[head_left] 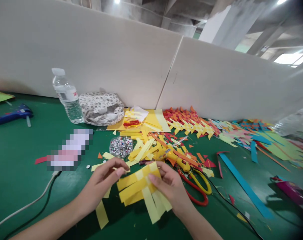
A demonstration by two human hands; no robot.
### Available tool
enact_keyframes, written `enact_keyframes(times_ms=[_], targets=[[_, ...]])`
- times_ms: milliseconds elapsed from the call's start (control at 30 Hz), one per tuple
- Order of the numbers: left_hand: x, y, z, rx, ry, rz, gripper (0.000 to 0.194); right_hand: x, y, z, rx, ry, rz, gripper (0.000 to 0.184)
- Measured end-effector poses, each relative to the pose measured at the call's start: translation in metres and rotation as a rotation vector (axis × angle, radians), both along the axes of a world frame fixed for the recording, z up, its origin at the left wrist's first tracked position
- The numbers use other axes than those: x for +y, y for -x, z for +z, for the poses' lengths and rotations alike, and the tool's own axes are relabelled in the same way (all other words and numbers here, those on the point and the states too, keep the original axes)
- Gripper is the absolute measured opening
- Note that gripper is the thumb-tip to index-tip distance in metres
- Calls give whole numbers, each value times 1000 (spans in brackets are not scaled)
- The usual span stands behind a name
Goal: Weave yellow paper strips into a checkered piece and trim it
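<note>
My right hand grips a woven piece of yellow paper strips, thumb on top and fingers behind. Bright yellow strips stick out to its left, and pale yellow ones hang from its lower edge. Just left of it, my left hand has thumb and fingertips brought together on a small bit of pale yellow paper, mostly hidden by the fingers. Under the left wrist lies a loose pale strip. Scissors with red and yellow handles rest beside my right hand, near a yellow glue gun.
Behind the hands are a bag of googly eyes, scattered paper scraps and woven paper fish shapes. A water bottle stands at back left, near a blue glue gun. A black cord crosses the right side.
</note>
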State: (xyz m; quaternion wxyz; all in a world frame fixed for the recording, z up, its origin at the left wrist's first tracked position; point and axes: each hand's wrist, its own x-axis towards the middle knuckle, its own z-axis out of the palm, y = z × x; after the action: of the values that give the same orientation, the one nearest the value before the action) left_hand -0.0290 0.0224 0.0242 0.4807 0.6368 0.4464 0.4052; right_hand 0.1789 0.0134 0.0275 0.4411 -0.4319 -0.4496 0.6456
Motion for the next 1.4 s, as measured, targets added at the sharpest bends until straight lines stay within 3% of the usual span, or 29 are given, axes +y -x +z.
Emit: enact_keyframes(times_ms=[133,267,400,500,567,767,900,1000,1100,1233,1400], targets=[[-3,-8,-4,94,130,-124,32,-4,5,-1,-217,-53,136,27],[-3,-13,-9,103,274,-96,33,-3,4,1,-271,-37,122,43],[2,-11,-10,-52,381,-9,35,4,0,4,-258,-41,-18,48],[2,-10,-9,-113,438,-46,35,8,-2,4,-237,-69,-169,45],[1,-10,-8,-121,447,-100,31,8,-2,5,-234,-82,-182,45],[-2,-13,-13,-142,448,-189,27,1,2,6,-284,-69,44,46],[0,-15,-13,-80,436,-98,26,2,3,3,-290,-74,-76,46],[0,-16,-10,-91,505,-117,30,4,3,1,-252,-81,-170,48],[0,-16,-7,-134,580,-135,35,4,3,-1,-214,-71,-179,51],[1,-15,-8,-160,587,8,43,5,1,-1,-215,-81,-190,47],[3,-13,-6,-257,594,-69,45,7,-5,2,-324,-79,-208,39]])
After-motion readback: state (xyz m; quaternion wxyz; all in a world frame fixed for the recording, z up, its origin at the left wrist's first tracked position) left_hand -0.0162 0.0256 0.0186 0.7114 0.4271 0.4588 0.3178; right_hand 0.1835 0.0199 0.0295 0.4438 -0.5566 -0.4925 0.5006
